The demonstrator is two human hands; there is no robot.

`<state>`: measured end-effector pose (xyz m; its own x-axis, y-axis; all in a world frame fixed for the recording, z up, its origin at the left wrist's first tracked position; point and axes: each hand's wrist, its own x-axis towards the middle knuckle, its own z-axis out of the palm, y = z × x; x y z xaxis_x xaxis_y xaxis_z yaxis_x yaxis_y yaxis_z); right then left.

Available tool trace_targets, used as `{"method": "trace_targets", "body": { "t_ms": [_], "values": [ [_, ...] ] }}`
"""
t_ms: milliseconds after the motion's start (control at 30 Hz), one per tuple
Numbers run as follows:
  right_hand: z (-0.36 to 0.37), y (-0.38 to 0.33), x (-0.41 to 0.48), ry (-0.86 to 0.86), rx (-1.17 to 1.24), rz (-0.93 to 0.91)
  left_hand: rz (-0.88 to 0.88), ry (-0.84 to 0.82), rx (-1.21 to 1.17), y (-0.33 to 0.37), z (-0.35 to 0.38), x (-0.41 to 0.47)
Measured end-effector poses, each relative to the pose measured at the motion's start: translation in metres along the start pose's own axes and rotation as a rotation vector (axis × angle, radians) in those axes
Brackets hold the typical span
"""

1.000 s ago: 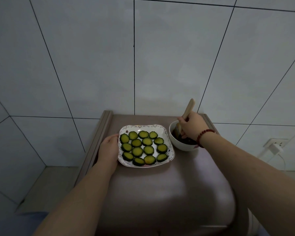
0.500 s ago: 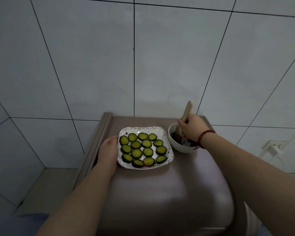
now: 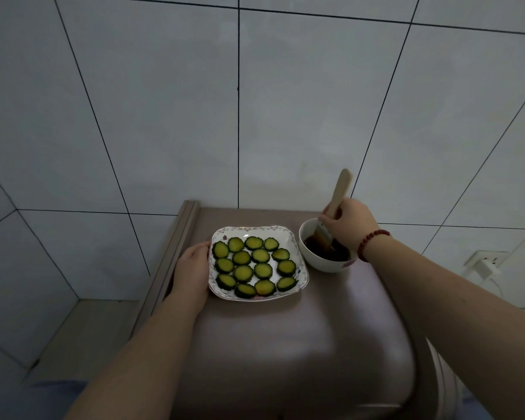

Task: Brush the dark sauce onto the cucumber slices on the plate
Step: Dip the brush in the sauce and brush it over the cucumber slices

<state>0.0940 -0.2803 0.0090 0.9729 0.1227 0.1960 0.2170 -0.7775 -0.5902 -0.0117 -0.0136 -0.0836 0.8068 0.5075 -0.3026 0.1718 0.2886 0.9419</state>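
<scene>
A white square plate [image 3: 297,237] with a patterned rim holds several green cucumber slices [image 3: 243,272] on the brown table top. To its right stands a white bowl [image 3: 323,263] with dark sauce [image 3: 337,253] in it. My right hand [image 3: 350,225] grips the wooden handle of a brush [image 3: 338,192]; the bristles dip into the sauce. My left hand [image 3: 193,269] rests against the plate's left edge, its fingertips hidden under the rim.
The brown table [image 3: 300,344] stands against a white tiled wall [image 3: 240,101], with a raised ledge [image 3: 176,253] along its left side. A wall socket with a white plug [image 3: 484,266] sits at the far right.
My right hand has shifted slightly right and back, so the brush stands more upright in the bowl and its bristles show. My left hand stays at the plate.
</scene>
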Motion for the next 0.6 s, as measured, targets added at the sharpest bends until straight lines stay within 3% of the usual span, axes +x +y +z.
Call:
{"method": "trace_targets", "body": {
  "t_ms": [600],
  "values": [
    [-0.005, 0.013, 0.0, -0.01, -0.104, 0.079, -0.003, 0.01, -0.005, -0.004, 0.0, 0.006]
  ]
}}
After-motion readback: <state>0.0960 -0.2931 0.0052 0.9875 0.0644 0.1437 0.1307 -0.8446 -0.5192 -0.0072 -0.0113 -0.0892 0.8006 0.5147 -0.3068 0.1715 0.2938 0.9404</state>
